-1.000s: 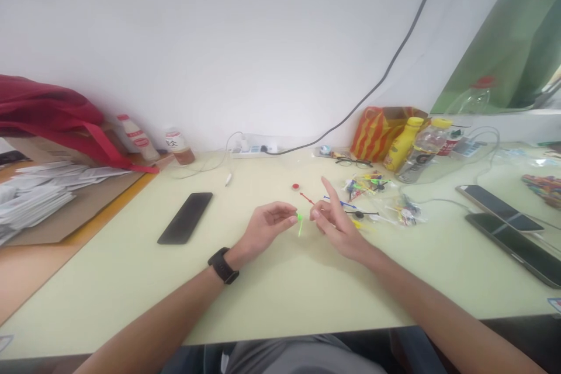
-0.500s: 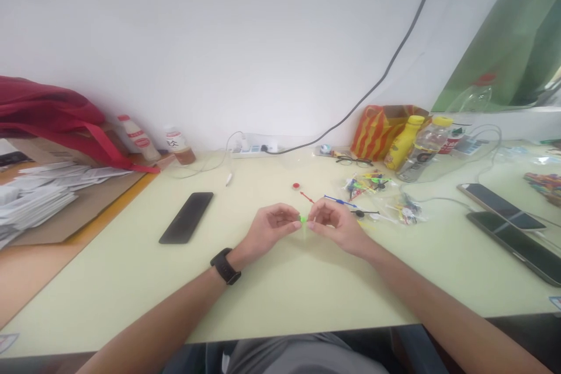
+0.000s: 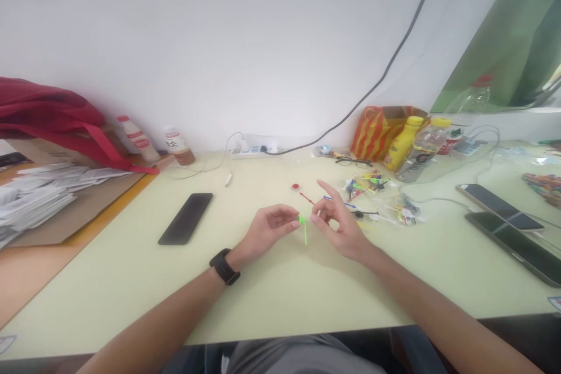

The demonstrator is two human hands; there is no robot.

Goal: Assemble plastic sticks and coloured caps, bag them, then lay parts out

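My left hand (image 3: 269,228) pinches the top of a small bright green plastic stick (image 3: 303,228) that hangs down just above the pale yellow table (image 3: 280,292). A black watch sits on that wrist. My right hand (image 3: 337,219) is right beside the stick's top, its fingers spread and the index finger raised, holding nothing I can see. Just behind the hands lie a red stick (image 3: 307,197), a small red cap (image 3: 295,186) and a blue stick (image 3: 339,201).
A pile of coloured sticks in clear bags (image 3: 381,196) lies at the right of my hands. A black phone (image 3: 185,218) lies to the left, two more phones (image 3: 512,222) at the far right. Bottles (image 3: 409,143), glasses, a power strip (image 3: 254,149) and a red bag (image 3: 52,117) line the wall.
Half a second ago both hands pinched the green piece together. Now my right hand has opened and drawn slightly away, and the stick hangs from my left fingers.
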